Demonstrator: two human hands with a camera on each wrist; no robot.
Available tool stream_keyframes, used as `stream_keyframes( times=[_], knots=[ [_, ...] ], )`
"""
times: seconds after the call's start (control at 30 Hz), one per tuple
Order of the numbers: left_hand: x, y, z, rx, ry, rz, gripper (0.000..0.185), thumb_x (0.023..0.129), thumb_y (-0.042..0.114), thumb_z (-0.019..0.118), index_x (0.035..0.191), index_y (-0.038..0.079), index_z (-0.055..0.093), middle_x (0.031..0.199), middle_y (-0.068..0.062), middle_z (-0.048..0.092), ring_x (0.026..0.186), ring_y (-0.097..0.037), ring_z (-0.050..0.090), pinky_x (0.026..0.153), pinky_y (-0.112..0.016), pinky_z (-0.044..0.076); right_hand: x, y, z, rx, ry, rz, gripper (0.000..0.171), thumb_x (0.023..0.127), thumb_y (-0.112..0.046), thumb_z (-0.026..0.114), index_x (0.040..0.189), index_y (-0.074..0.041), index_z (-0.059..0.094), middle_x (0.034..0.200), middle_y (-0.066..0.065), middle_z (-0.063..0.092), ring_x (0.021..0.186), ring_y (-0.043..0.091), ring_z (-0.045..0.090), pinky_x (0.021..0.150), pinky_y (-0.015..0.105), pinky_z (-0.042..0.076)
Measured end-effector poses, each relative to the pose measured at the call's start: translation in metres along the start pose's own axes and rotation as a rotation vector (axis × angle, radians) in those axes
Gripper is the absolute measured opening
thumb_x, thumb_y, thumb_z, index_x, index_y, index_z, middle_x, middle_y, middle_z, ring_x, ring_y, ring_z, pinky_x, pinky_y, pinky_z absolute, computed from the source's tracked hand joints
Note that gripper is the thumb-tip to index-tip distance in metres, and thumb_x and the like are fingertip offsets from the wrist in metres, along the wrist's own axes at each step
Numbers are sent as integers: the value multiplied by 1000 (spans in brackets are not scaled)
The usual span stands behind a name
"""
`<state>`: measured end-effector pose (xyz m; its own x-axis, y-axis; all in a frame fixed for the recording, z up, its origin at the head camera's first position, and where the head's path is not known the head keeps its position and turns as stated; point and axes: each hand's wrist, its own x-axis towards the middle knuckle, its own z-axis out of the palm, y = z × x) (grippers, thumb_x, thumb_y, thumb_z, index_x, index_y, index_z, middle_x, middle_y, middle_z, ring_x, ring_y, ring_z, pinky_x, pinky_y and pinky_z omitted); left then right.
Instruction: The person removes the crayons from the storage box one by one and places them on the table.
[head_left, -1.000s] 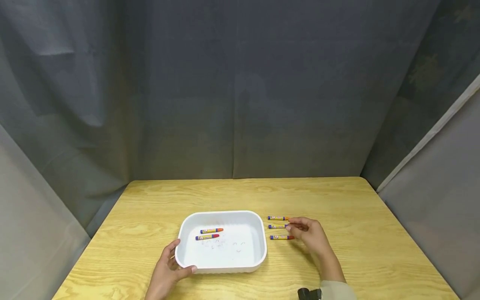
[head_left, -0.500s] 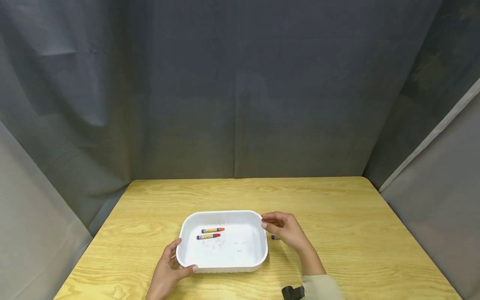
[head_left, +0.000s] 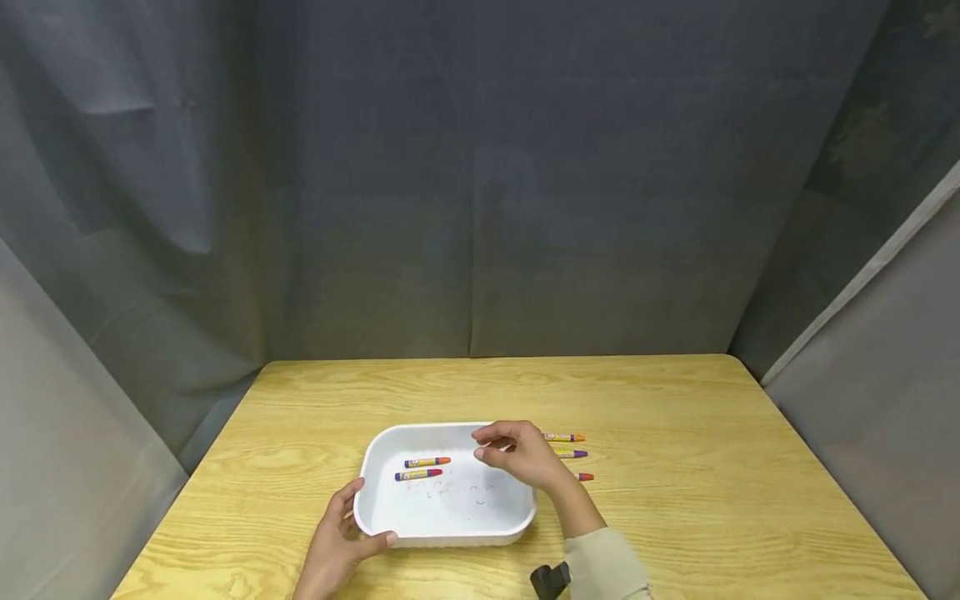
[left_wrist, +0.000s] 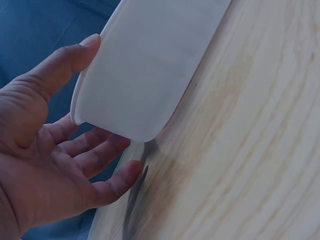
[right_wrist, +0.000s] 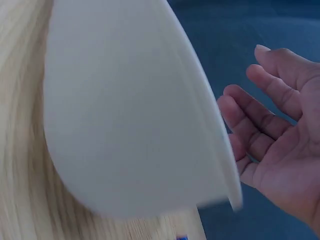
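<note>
A white tray point(head_left: 517, 508) lies on the wooden table point(head_left: 675, 500) with an orange crayon point(head_left: 427, 461) and a red crayon point(head_left: 417, 474) inside it. My left hand point(head_left: 347, 537) grips the tray's near left corner; the left wrist view shows the thumb over the rim of the tray point(left_wrist: 150, 65) and the fingers of my left hand point(left_wrist: 75, 165) under its side. My right hand point(head_left: 491, 447) hovers over the tray's right half, fingers loosely curled. The right wrist view shows my right hand point(right_wrist: 275, 135) holding nothing, beside the tray point(right_wrist: 125, 115).
Three crayons lie in a row on the table just right of the tray: an orange-tipped one point(head_left: 566, 437), a purple-tipped one point(head_left: 574, 454) and a red-tipped one point(head_left: 586, 477). Grey cloth hangs behind and at both sides of the table.
My right hand has moved left from the three crayons on the table to above the tray. The crayons stay on the table. The left hand keeps its hold on the tray.
</note>
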<state>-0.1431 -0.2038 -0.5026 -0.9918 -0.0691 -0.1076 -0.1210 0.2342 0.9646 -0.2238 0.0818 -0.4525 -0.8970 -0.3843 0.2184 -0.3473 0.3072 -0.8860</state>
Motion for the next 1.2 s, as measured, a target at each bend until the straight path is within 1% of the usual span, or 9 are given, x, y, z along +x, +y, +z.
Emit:
stream_keyframes(
  times=[0.17,0.33,0.43,0.53,0.6,0.7,0.83,1.03,1.2],
  knots=[
    [1,-2,-1,0,1,-1,101,62,10,86,143,7,27,138,-23,38,120,-45,41,94,-54,36,12,2,19,29,-42,12,19,86,-16,69,103,-8,69,96,1,66,83,20,59,69,30,49],
    [1,-1,-1,-10,4,12,99,61,10,86,142,6,29,136,-23,40,118,-44,44,94,-51,38,14,-16,28,62,-54,9,19,85,-7,67,103,1,67,94,12,65,81,25,58,68,28,48],
    [0,0,0,-17,0,13,99,61,10,86,142,6,29,135,-23,40,117,-43,45,93,-50,40,14,-26,33,88,-64,30,20,85,-4,67,103,4,66,93,17,65,81,26,58,69,27,47],
    [-1,0,0,-19,-5,15,98,62,10,86,142,7,30,136,-24,40,117,-43,44,92,-49,41,18,-21,43,128,-81,77,20,84,-3,66,103,5,66,93,21,64,80,22,59,69,25,47],
    [-1,0,0,-16,-6,17,98,62,10,86,142,7,29,137,-24,39,117,-43,45,90,-49,43,22,-11,51,160,-98,94,21,83,-1,67,102,6,65,93,24,63,78,18,59,68,25,48],
    [-1,0,-1,-13,-4,18,98,63,10,86,142,7,29,138,-24,38,117,-42,45,88,-47,44,32,7,62,172,-115,117,23,81,-2,69,102,6,66,92,21,64,74,12,58,65,24,47],
    [1,1,-2,-10,-2,16,98,64,10,85,143,8,28,138,-24,37,116,-42,46,87,-48,45,42,25,72,154,-88,165,25,79,-4,70,102,5,67,86,9,65,72,10,54,63,23,45],
    [0,2,-3,7,9,8,98,64,12,86,143,9,29,138,-23,39,115,-41,47,87,-47,45,45,31,82,88,-67,236,19,75,-3,73,93,4,69,76,0,61,68,10,51,60,22,43],
    [-2,2,-2,20,-2,-14,97,64,14,86,143,10,28,137,-20,40,114,-39,47,86,-48,45,43,33,88,44,-56,272,14,74,-2,75,87,1,70,75,-2,61,68,10,53,61,22,45]
  ],
)
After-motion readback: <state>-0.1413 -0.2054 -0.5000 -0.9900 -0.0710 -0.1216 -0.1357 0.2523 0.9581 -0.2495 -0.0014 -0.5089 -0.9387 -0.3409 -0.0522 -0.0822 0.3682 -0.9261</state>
